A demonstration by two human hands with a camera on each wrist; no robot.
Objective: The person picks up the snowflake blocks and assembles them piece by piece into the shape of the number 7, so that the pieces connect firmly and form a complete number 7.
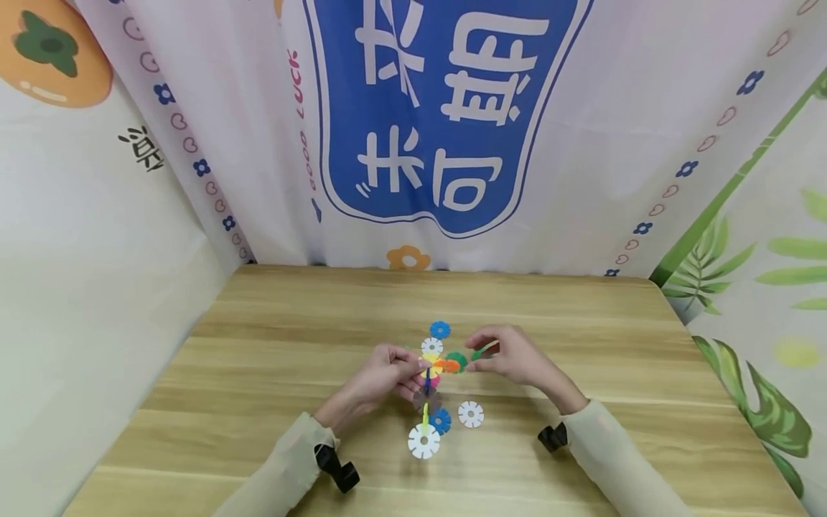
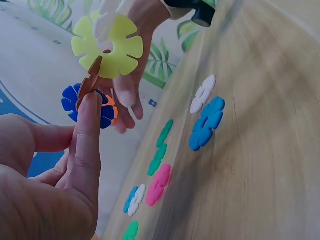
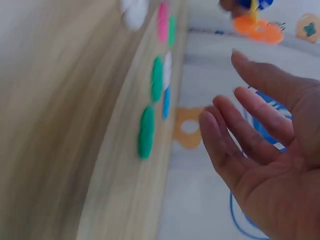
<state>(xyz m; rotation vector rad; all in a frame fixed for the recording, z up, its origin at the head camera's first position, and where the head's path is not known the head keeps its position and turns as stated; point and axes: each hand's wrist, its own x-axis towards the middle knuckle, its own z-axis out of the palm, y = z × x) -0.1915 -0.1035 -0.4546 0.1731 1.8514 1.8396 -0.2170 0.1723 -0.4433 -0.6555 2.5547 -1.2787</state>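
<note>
A chain of thin, notched, flower-shaped plastic discs in several colours (image 1: 426, 400) is being held above the pale wood-grain tabletop (image 1: 549, 309), pinched between the thumb and fingers of the left hand (image 1: 388, 375). At the left fingertips, a brown notched disc (image 2: 91, 82) is being seen nearly edge-on, and a dark-blue notched disc (image 2: 70, 102) is being partly covered by the fingers. From the brown disc, away from the fingertips, a pale-yellow notched disc (image 2: 125, 50) is being carried, with a white notched disc (image 1: 416, 441) at the chain's end nearest the body. To the right of the left fingertips, an orange notched disc (image 1: 448, 366) is being shown pointing toward the right hand (image 1: 513, 355). Nothing is being gripped by the right hand; its thumb and loosely bent fingers are being kept wide apart, near the chain's orange side but not touching it. Loose discs are being borne by the tabletop: two green plastic discs (image 3: 157, 80) below and beside the right fingertips, a pink plastic disc (image 2: 159, 185) beneath the left fingertips, and a blue plastic disc (image 2: 212, 117) and a white plastic disc (image 2: 203, 95) between the hands, nearer the body.
</note>
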